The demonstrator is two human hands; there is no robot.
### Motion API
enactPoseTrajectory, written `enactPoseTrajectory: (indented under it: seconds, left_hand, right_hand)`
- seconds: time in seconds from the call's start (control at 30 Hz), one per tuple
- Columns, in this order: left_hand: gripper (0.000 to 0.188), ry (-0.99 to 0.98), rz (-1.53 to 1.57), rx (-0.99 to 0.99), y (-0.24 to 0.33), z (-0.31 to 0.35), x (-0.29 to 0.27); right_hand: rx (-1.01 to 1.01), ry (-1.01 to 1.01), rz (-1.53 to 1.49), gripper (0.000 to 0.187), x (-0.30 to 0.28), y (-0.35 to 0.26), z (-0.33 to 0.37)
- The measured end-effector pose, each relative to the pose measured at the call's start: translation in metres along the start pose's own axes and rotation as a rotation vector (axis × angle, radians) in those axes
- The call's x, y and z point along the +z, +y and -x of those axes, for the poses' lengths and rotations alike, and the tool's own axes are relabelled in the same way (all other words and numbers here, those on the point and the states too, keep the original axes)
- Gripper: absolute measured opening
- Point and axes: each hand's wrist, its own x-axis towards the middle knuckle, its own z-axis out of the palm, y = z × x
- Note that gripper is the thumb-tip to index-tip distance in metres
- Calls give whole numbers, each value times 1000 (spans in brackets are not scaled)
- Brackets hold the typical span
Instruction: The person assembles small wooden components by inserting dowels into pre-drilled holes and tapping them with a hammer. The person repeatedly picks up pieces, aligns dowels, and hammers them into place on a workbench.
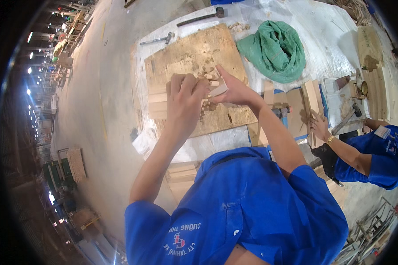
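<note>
Blue shirt: wearer's torso (261, 203), nearest, on the near side of the wooden work board (185, 53).
Wood stack: pale timber (181, 173), low, off board's near-left side, partly behind shirt.
Pale wooden block: (218, 90) above board's middle, on right hand's palm side, between its spread digits; left hand's fingertips just beside it.
Right hand: (239, 90) over board's right half; digits spread wide in a V around block, one along its near end. Contact seen, firmness of hold can't tell.
Left hand: (183, 97) over board's middle-left; fingers bent well in, tips hidden, can't tell what they pinch. Covers inner ends of strips.
Pale wood strips: (157, 106) side by side at board's left edge, running under left hand.
Wooden dowels: (213, 83) loose cluster mid-board, around and between hands, some partly hidden.
Board edges: near edge shows between forearms; left edge meets strips; board face visible from dowels to far edge.
Co-worker: hand (319, 126) on upright-looking planks (311, 95), well right of board, apart from wearer's hands.
Green cloth: bunched sheet (278, 55), just off board's far-right corner.
Metal hammer: (157, 41) just beyond board's far-left edge.
Dark-handled hammer: (203, 17) beyond board's far edge, on plastic-covered table (314, 35).
Concrete floor: (88, 110) broad stretch left of board, past table edge.
</note>
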Motion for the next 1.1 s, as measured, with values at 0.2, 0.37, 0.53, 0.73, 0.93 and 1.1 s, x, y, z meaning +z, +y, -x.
enactPoseTrajectory:
  seconds: [0.2,0.37,0.53,0.73,0.93,1.1]
  left_hand:
    - [31,43,19,-44,1,-4,-17]
    - [63,62,184,-269,-8,8,-23]
    - [109,7,921,-442,-23,38,59]
    - [97,72,1390,-571,-5,34,112]
    - [90,161,1283,-452,4,33,103]
    - [94,209,1366,-373,11,25,93]
  right_hand:
    - [-27,17,14,119,-1,0,1]
    - [20,40,7,119,-3,-5,4]
    - [10,54,-239,106,10,7,9]
    - [41,2,-74,90,14,-12,5]
    - [-27,20,62,86,17,-24,22]
    - [-97,37,33,91,16,-17,23]
